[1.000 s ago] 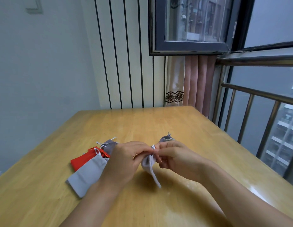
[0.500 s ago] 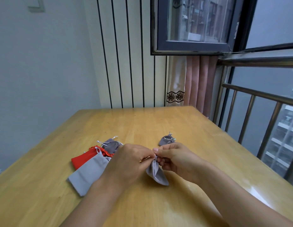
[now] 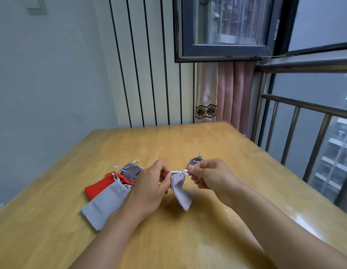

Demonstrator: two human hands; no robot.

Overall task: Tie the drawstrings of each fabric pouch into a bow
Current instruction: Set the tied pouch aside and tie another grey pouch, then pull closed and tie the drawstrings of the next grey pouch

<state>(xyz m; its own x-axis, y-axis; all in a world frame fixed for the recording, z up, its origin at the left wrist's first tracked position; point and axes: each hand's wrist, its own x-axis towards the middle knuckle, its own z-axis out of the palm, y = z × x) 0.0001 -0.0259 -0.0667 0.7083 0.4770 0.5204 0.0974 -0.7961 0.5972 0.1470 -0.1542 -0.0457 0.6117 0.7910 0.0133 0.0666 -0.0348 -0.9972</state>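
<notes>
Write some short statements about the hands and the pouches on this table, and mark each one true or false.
1. Both hands pinch the white drawstrings of a light grey pouch. True.
2. That pouch lies flat on the table. False: it hangs from the strings.
3. A red pouch lies left of the left hand. True.
4. The right hand is idle. False: it pulls a string.
5. A dark grey pouch lies behind the right hand. True.

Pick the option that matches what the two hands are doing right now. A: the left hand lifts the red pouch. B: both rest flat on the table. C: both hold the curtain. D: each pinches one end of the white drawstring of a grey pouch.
D: the left hand and right hand each pinch an end of the white drawstring, with the grey pouch hanging below.
</notes>
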